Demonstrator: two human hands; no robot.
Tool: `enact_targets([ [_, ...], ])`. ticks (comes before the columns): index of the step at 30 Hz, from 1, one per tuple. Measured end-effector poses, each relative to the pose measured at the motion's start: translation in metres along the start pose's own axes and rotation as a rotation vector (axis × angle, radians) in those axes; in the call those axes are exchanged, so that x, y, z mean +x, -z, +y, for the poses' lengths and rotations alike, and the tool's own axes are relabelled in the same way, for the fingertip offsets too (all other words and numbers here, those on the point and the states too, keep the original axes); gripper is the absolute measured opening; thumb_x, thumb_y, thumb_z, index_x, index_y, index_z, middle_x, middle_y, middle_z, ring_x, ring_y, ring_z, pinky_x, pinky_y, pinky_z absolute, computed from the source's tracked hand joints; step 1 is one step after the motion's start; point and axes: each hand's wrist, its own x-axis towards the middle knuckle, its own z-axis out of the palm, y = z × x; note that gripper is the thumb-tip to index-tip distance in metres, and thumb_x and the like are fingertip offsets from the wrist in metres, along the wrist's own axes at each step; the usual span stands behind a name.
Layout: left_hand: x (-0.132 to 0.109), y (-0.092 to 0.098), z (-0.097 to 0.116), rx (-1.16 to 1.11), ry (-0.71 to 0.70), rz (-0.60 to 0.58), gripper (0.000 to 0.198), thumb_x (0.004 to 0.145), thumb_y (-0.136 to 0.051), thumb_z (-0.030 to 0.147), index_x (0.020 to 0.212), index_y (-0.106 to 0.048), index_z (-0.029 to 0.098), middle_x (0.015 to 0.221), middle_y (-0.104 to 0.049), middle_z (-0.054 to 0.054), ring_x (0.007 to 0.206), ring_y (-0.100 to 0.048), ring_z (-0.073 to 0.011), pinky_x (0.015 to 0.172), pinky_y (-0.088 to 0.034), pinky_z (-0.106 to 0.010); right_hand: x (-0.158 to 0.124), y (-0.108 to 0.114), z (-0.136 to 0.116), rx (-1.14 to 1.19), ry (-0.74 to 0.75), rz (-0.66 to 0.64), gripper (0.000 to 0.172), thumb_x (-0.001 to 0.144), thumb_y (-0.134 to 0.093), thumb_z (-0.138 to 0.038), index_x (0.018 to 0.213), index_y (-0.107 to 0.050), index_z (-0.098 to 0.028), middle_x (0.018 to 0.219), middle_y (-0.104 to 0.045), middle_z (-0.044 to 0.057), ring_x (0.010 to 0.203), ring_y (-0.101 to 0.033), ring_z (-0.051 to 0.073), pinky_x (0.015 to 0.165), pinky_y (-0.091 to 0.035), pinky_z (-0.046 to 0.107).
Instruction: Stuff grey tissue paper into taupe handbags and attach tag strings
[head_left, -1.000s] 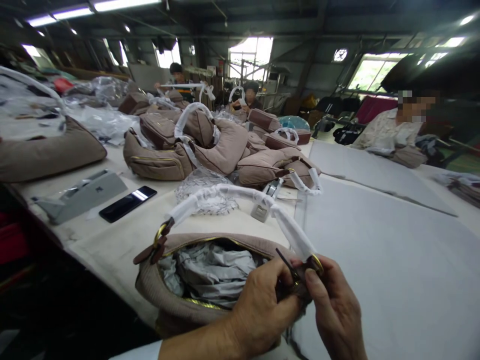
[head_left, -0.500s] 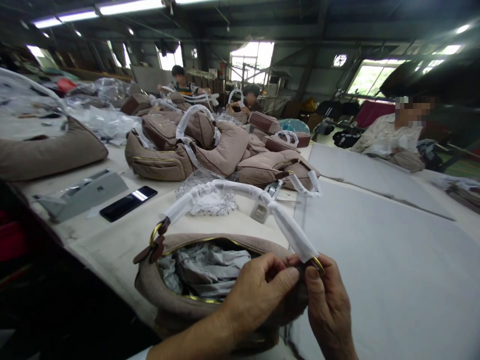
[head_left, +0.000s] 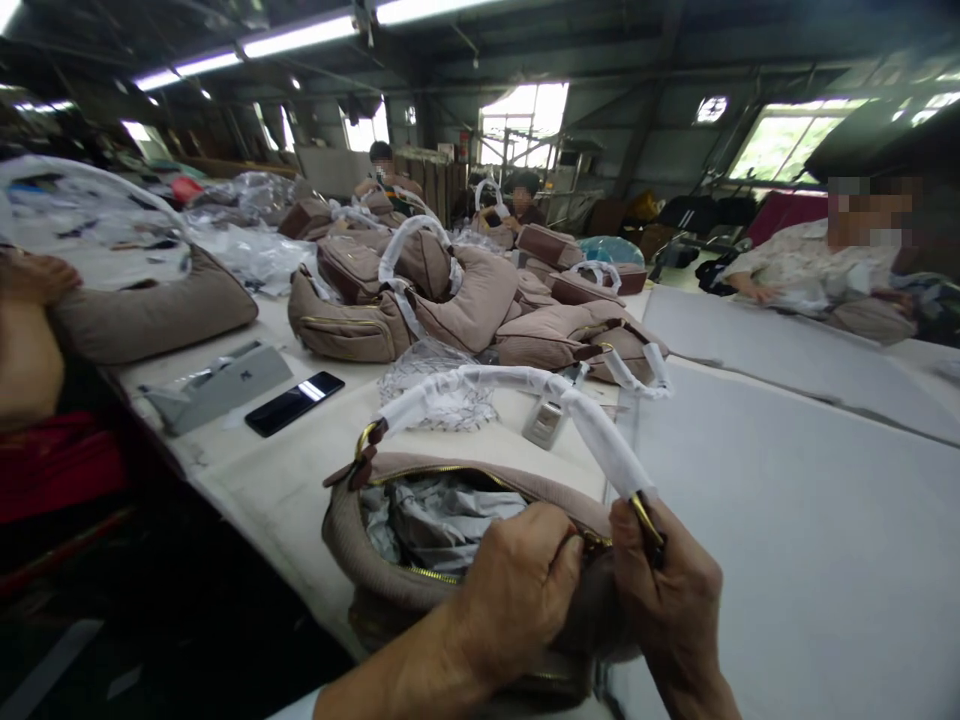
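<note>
A taupe ribbed handbag [head_left: 341, 545] stands upright on the table in front of me, its top gaping. Crumpled grey paper [head_left: 442, 525] fills it, and a gold-toothed zipper [head_left: 431, 575] edges the mouth. White wrapping covers the arched handle [head_left: 517, 378], which has brass rings at its ends. My left hand [head_left: 514, 575] is closed in a fist on the zipper at the right end of the opening; its fingers hide the pull. Around the bag's right end, by the brass ring [head_left: 646, 522], my right hand [head_left: 671, 590] is closed, thumb up.
Similar taupe bags [head_left: 465, 300] lie heaped behind, with clear plastic wrap [head_left: 435, 385]. A phone [head_left: 295, 403], a grey folded card box [head_left: 225, 385] and a small metal device [head_left: 544, 422] lie nearer. White sheets [head_left: 787, 520] cover the right side. Other people sit around; one person's arm [head_left: 30, 330] reaches in at left.
My left fist has tightened and turned at the zipper's end. My right hand has shifted its grip at the ring. The view has swung left, bringing another person's arm in.
</note>
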Motion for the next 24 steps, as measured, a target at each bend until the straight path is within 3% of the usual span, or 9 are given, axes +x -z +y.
enact_targets([
  [4, -0.011, 0.017, -0.014, 0.282, -0.079, 0.042, 0.024, 0.090, -0.038, 0.023, 0.078, -0.058, 0.017, 0.080, -0.063, -0.009, 0.080, -0.056, -0.0225, 0.073, -0.040, -0.035, 0.005, -0.008, -0.010, -0.025, 0.060, -0.017, 0.031, 0.091, -0.048, -0.028, 0.062, -0.039, -0.020, 0.052, -0.034, -0.006, 0.043, -0.032, 0.007, 0.043, -0.029, 0.020],
  [9, -0.013, 0.026, -0.019, 0.074, 0.096, 0.055, 0.024, 0.089, -0.043, 0.025, 0.069, -0.055, 0.018, 0.068, -0.059, -0.003, 0.069, -0.054, -0.0171, 0.066, -0.039, -0.029, 0.005, -0.017, -0.015, -0.024, 0.059, -0.054, 0.030, 0.092, -0.046, -0.029, 0.064, -0.039, -0.020, 0.053, -0.036, -0.006, 0.044, -0.034, 0.008, 0.044, -0.029, 0.021],
  [14, -0.014, 0.016, -0.017, 0.128, 0.091, 0.058, 0.023, 0.085, -0.042, 0.023, 0.064, -0.051, 0.018, 0.068, -0.056, -0.004, 0.071, -0.052, -0.0186, 0.068, -0.036, -0.031, -0.005, -0.017, -0.010, -0.013, 0.021, -0.038, 0.031, 0.092, -0.046, -0.031, 0.064, -0.040, -0.020, 0.053, -0.036, -0.006, 0.044, -0.035, 0.008, 0.044, -0.031, 0.020],
  [17, -0.013, 0.012, -0.014, -0.077, 0.183, -0.018, 0.022, 0.081, -0.043, 0.023, 0.061, -0.049, 0.018, 0.063, -0.053, -0.002, 0.065, -0.051, -0.0163, 0.063, -0.036, -0.029, -0.011, -0.010, -0.003, -0.001, -0.015, -0.072, 0.033, 0.090, -0.048, -0.037, 0.063, -0.042, -0.019, 0.051, -0.036, -0.006, 0.042, -0.037, 0.007, 0.041, -0.032, 0.018],
  [21, -0.006, 0.012, -0.013, -0.570, 0.453, -0.124, 0.021, 0.074, -0.047, 0.031, 0.058, -0.042, 0.019, 0.059, -0.050, 0.001, 0.059, -0.051, -0.0139, 0.053, -0.040, -0.024, -0.011, -0.003, 0.004, 0.046, -0.039, -0.198, 0.032, 0.088, -0.051, -0.042, 0.067, -0.049, -0.018, 0.052, -0.045, -0.005, 0.044, -0.045, 0.008, 0.041, -0.036, 0.017],
  [24, -0.001, 0.011, -0.014, -0.620, 0.557, -0.204, 0.017, 0.072, -0.045, 0.034, 0.064, -0.044, 0.019, 0.062, -0.055, 0.000, 0.053, -0.051, -0.0131, 0.043, -0.037, -0.021, -0.009, -0.002, 0.005, 0.140, -0.024, -0.298, 0.029, 0.088, -0.052, -0.040, 0.071, -0.052, -0.017, 0.055, -0.048, -0.004, 0.047, -0.047, 0.009, 0.043, -0.039, 0.017],
])
